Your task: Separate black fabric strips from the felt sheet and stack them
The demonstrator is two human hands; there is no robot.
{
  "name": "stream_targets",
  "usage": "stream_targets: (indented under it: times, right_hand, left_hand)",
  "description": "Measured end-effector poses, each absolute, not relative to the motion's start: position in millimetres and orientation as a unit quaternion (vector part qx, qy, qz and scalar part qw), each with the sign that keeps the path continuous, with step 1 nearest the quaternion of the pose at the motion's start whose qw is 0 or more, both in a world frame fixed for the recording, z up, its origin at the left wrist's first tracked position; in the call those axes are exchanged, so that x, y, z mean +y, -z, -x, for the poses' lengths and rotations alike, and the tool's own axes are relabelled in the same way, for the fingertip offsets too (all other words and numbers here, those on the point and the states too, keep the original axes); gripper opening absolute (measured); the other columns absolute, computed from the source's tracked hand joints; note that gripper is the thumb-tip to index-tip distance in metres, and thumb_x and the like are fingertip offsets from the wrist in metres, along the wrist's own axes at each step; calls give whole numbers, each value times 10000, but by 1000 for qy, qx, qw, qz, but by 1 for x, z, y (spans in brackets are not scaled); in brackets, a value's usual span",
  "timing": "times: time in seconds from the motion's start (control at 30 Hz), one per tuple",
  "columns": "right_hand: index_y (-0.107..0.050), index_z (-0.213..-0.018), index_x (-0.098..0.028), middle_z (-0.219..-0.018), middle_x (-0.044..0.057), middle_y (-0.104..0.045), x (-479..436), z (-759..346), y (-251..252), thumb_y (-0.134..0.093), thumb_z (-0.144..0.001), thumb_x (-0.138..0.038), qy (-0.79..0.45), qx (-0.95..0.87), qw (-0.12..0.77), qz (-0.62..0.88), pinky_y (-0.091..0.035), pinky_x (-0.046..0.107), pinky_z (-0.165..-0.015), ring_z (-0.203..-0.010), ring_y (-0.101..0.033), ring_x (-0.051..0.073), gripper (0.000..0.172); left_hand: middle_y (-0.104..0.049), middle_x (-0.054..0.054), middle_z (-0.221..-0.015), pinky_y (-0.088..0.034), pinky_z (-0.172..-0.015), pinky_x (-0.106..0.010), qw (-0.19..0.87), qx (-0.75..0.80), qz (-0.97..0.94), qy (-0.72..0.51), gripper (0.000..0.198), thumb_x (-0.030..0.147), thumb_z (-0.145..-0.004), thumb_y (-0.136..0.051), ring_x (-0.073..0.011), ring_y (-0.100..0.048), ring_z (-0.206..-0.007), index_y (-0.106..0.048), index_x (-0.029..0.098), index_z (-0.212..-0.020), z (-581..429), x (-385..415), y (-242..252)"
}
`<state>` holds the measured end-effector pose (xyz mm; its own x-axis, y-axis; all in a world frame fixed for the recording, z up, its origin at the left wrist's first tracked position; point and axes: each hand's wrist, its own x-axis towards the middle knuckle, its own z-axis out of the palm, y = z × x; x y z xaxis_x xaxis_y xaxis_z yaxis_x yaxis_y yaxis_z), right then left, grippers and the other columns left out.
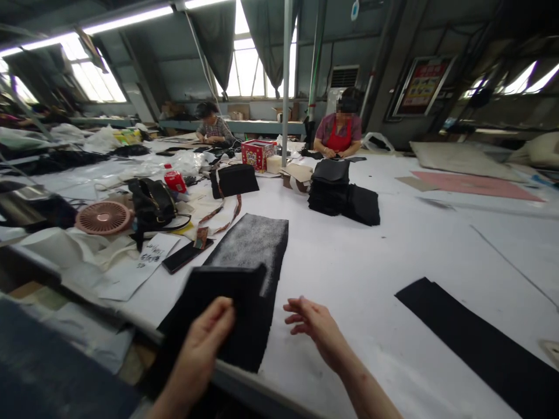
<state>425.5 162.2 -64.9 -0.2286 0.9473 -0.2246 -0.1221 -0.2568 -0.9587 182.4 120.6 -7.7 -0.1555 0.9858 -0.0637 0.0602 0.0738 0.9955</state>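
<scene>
From where I stand: a person's two bare hands over a long white worktable [349,262], near its front edge. The L hand [209,331] pinches a black panel [213,285] btwn thumb and fingers, prob. by its lower part so the upper edge stays clear. The R hand [317,326] holds nothing; its fingers are loosely parted, just to the right of the panel.

Under the panel, a long dark sheet [251,244] lies w/ one end at the front edge, the other toward the table's middle; its far part is speckled grey. A black strip [471,343] lies toward the R front corner, apart from the sheet, perhaps to keep pieces separate. Farther back, black pieces [329,186] are stacked, prob. to save space. A phone [186,256] and a handwritten paper [140,267] sit left of the sheet, likely handy for a glance, w/ a pink fan [103,217] behind them.

Two co-workers [215,129] [338,131] are at the far side.

Hard to make out: the panel is blurred, black on black, so its lower outline (& whether it touches the sheet) I can't tell. The L fingertips are partly hidden, the strip's near end is cut off, and the writing's too small to read.
</scene>
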Motion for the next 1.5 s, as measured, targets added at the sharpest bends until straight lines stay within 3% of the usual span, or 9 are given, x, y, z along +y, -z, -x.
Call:
stream_targets:
  times: [0.1,0.23,0.33,0.43,0.6,0.73,1.03,1.37,1.5]
  right_hand:
    - [-644,-1100,-131,-1023,130,-683,162,-493,60,-452,-883,-681,-754,-287,401,434,-499,339,-749,-835,-649,205,622]
    - [-676,-1014,-118,-901,105,-691,150,-569,63,-627,-813,-616,-719,-312,360,507,-477,271,-707,-767,-634,164,540]
    - [-696,-928,-123,-765,58,-671,147,-590,66,-614,-802,-620,-603,-451,286,592,-437,253,-591,-632,-579,136,519]
    - [-709,-925,-130,-792,51,-685,154,-584,70,-632,-778,-527,-502,-540,244,630,-453,278,-658,-702,-598,166,430]
    - [-710,-908,-192,-854,52,-683,166,-555,81,-618,-788,-369,-360,-573,248,693,-422,327,-787,-840,-599,213,233]
    - [-685,-995,-218,-989,69,-656,164,-535,88,-539,-861,-282,-266,-581,253,727,-394,344,-850,-958,-576,231,209]
    - [-631,-1159,-174,-880,63,-568,153,-525,134,-423,-938,-123,24,-694,314,647,-419,313,-753,-820,-520,191,308]
    - [-531,-1271,-145,-895,74,-526,150,-520,133,-422,-866,-8,106,-763,210,602,-407,360,-716,-830,-469,228,441]
    - [-503,-1292,-125,-896,75,-519,150,-519,132,-437,-841,7,115,-769,186,601,-408,370,-701,-816,-464,234,475]
  left_hand:
    - [-656,-65,-1187,-492,-947,-314,460,396,-733,-308,273,402,-931,-492,-218,-609,-1079,-654,222,-1058,-282,114,16]
    - [-556,-48,-1354,-340,-1119,-382,314,262,-890,-202,311,306,-927,-551,-228,-464,-1282,-578,247,-1231,-339,123,37]
    - [-535,-70,-1350,-370,-1078,-430,214,303,-917,-146,384,251,-895,-596,-259,-461,-1261,-534,227,-1273,-345,146,56]
    - [-549,-75,-1297,-421,-1004,-430,171,306,-931,-106,404,262,-865,-640,-271,-503,-1181,-541,228,-1255,-348,163,66]
    - [-575,-53,-1201,-462,-920,-395,165,299,-936,-84,387,307,-828,-692,-247,-535,-1072,-569,235,-1188,-353,163,66]
    - [-506,-61,-1300,-423,-992,-432,161,305,-933,-100,338,366,-801,-723,-280,-475,-1182,-609,251,-1098,-354,163,70]
    - [-561,-71,-1196,-457,-954,-380,130,284,-947,-80,197,200,-886,-560,-240,-528,-1112,-571,206,-1083,-349,196,64]
    - [-581,-75,-1075,-480,-865,-358,106,313,-941,-76,207,140,-891,-468,-223,-558,-965,-564,197,-1065,-345,207,72]
    - [-586,-74,-1074,-481,-866,-364,113,366,-918,-105,416,99,-893,-431,-222,-548,-965,-448,188,-1299,-352,201,82]
